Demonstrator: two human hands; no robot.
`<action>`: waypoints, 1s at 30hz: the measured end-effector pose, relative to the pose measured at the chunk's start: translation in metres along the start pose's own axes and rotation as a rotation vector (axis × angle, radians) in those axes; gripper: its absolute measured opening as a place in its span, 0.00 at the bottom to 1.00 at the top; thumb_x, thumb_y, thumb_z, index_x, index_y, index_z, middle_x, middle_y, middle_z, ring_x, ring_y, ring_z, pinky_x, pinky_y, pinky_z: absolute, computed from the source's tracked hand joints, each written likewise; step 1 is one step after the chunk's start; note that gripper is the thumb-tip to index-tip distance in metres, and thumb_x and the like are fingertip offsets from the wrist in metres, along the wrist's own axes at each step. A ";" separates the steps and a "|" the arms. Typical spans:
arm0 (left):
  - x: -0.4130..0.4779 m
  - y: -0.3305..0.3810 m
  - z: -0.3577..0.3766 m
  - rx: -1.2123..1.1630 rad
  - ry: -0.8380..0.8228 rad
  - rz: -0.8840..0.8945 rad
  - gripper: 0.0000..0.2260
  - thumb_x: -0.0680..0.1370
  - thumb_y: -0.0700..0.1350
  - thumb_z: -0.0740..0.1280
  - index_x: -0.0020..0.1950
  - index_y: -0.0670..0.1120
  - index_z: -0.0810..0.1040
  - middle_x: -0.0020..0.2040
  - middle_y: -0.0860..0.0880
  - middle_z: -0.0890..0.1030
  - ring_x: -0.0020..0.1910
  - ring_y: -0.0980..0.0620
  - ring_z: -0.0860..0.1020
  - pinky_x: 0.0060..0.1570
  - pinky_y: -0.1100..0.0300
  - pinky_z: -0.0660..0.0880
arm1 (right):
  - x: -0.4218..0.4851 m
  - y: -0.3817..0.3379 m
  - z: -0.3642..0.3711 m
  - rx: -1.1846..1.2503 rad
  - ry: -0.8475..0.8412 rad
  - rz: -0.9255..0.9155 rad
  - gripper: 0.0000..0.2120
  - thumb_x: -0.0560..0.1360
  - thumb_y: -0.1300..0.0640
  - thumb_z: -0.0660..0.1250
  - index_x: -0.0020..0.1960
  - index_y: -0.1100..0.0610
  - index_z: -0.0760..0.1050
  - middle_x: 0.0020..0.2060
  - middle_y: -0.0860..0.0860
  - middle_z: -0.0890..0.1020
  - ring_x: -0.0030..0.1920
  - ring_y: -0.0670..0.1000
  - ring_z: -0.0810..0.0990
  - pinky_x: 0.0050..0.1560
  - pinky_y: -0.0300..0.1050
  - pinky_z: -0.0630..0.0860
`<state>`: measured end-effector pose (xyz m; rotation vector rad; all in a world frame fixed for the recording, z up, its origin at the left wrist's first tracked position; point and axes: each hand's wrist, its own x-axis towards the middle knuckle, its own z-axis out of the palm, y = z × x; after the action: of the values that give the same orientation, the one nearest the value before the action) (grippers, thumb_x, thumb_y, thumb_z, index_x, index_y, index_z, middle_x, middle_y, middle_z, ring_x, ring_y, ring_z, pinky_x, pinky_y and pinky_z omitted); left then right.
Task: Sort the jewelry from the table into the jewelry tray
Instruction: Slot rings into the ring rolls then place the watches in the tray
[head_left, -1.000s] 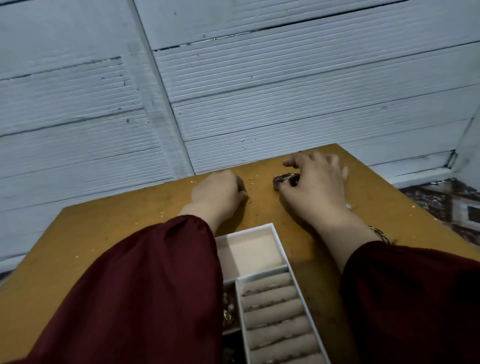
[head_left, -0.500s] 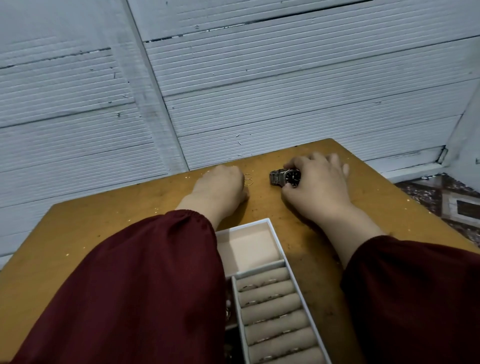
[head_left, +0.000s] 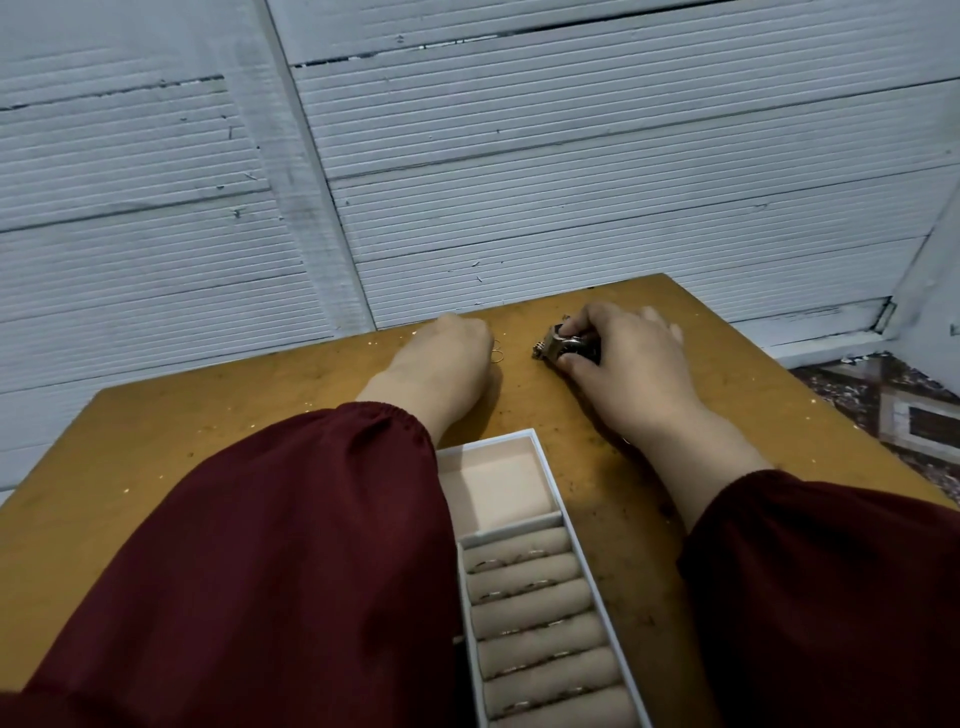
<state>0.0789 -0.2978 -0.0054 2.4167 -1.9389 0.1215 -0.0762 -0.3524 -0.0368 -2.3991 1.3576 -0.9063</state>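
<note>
A metal wristwatch (head_left: 558, 349) lies near the far edge of the brown table (head_left: 156, 457). My right hand (head_left: 628, 364) grips it, thumb and fingers curled round its case and band. My left hand (head_left: 447, 364) rests knuckles-up on the table with its fingers curled under; thin gold hoop earrings (head_left: 497, 352) show at its right side, and whether the fingers pinch them is hidden. The white jewelry tray (head_left: 558, 499) sits close to me. Its far compartment is bare, and thin rings sit between its beige ring rolls (head_left: 540, 629). My left sleeve covers the tray's left part.
A white ribbed wall (head_left: 519, 182) stands right behind the table's far edge. Patterned floor (head_left: 893, 415) shows past the table's right edge. Dark red sleeves (head_left: 260, 571) fill the near foreground on both sides of the tray.
My right hand has closed tighter round the watch and turned it up on its side. My left hand has shifted slightly toward the hoops.
</note>
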 end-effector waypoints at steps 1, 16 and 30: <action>0.000 -0.002 0.001 -0.003 0.008 0.000 0.04 0.78 0.42 0.62 0.44 0.43 0.73 0.39 0.45 0.70 0.39 0.44 0.71 0.38 0.56 0.69 | 0.000 -0.001 0.000 0.047 0.007 0.010 0.09 0.74 0.52 0.69 0.53 0.46 0.75 0.50 0.47 0.81 0.57 0.53 0.71 0.55 0.46 0.60; -0.053 -0.003 -0.016 -0.441 0.226 -0.135 0.04 0.74 0.43 0.65 0.42 0.46 0.80 0.39 0.46 0.79 0.42 0.45 0.77 0.39 0.60 0.67 | -0.027 -0.023 -0.016 1.023 0.002 0.162 0.11 0.71 0.65 0.72 0.46 0.52 0.74 0.40 0.52 0.81 0.39 0.50 0.82 0.41 0.46 0.80; -0.162 0.021 -0.036 -0.799 0.409 -0.237 0.05 0.74 0.42 0.70 0.43 0.50 0.84 0.34 0.57 0.81 0.33 0.64 0.76 0.32 0.77 0.67 | -0.086 -0.039 -0.067 1.271 0.150 0.329 0.12 0.71 0.64 0.72 0.54 0.61 0.76 0.42 0.53 0.85 0.40 0.49 0.83 0.54 0.58 0.79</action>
<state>0.0224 -0.1419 0.0163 1.8636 -1.1918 -0.1354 -0.1233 -0.2533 0.0003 -1.1265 0.7376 -1.2968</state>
